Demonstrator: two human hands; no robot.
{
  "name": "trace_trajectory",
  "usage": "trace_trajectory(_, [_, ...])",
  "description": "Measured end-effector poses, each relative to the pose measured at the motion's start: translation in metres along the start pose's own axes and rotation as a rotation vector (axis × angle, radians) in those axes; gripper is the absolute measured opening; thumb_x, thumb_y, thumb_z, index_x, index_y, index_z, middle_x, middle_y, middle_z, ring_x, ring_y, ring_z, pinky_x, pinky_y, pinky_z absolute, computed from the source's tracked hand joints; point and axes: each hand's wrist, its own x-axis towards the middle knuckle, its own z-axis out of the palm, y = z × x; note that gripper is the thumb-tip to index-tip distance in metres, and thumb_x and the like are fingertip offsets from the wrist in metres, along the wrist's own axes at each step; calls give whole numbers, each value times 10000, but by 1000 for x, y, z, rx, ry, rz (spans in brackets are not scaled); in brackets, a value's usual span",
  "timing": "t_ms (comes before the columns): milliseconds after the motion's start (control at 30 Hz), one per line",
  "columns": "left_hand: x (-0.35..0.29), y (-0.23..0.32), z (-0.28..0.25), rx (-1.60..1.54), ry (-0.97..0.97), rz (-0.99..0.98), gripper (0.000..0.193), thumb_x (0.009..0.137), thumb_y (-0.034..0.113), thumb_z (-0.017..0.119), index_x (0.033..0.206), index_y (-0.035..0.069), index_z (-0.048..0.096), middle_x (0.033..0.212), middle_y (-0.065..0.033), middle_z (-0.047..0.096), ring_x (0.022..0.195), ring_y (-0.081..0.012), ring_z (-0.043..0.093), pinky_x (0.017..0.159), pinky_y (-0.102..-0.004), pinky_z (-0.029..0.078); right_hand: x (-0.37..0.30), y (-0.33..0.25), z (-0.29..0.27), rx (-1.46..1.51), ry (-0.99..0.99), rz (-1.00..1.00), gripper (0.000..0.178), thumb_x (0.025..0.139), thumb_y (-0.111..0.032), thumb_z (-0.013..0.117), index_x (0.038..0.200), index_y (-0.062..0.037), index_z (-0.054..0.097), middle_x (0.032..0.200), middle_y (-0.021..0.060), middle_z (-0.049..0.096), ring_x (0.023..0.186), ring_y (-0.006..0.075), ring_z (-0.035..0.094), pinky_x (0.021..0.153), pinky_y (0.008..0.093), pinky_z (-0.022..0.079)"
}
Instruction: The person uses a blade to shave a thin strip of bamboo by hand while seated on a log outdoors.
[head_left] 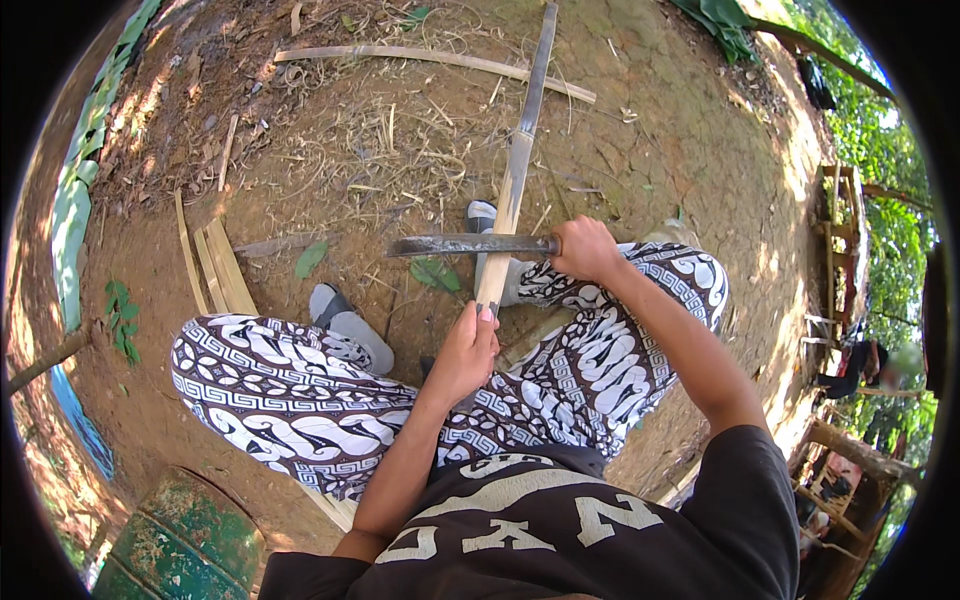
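Note:
A long split bamboo strip runs from my lap out over the ground, its far part dark-skinned and its near part pale and shaved. Round its near end my left hand is closed, thumb on top. My right hand grips the handle of a machete, whose dark blade lies crosswise over the pale stretch of the strip and points left. Whether the edge bites into the bamboo cannot be seen. The strip passes between my bent legs, close to my shod right foot.
Thin shavings litter the dirt ahead. Another bamboo strip lies across the far ground, and several pale slats rest by my left knee. A rusty green drum stands at lower left. At the right edge is a wooden structure.

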Motion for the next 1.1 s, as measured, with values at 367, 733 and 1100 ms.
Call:
trace_trajectory(367, [-2, 34, -3, -75, -90, -95, 344, 1079, 369, 339, 1061, 44, 451, 633, -19, 464, 404, -112, 453, 379, -266, 414, 54, 67, -40, 260, 279, 549, 339, 870, -278, 550, 930, 12, 714, 904, 299, 683, 874, 451, 682, 805, 515, 549])
trace_trajectory(733, [-3, 37, 15, -197, 37, -124, 371, 1058, 421, 397, 1142, 65, 459, 616, -34, 499, 407, -120, 469, 350, -262, 421, -72, -21, -37, 257, 28, 112, 180, 717, -224, 611, 795, -117, 732, 772, 179, 693, 753, 372, 689, 663, 472, 555])
trace_trajectory(1100, [-6, 39, 1, -259, -4, -4, 181, 1002, 118, 510, 1144, 81, 403, 768, -98, 572, 518, -136, 533, 421, -253, 447, -85, -42, -23, 213, 109, 123, 147, 697, -218, 645, 745, -117, 741, 701, 147, 684, 692, 347, 688, 604, 437, 541])
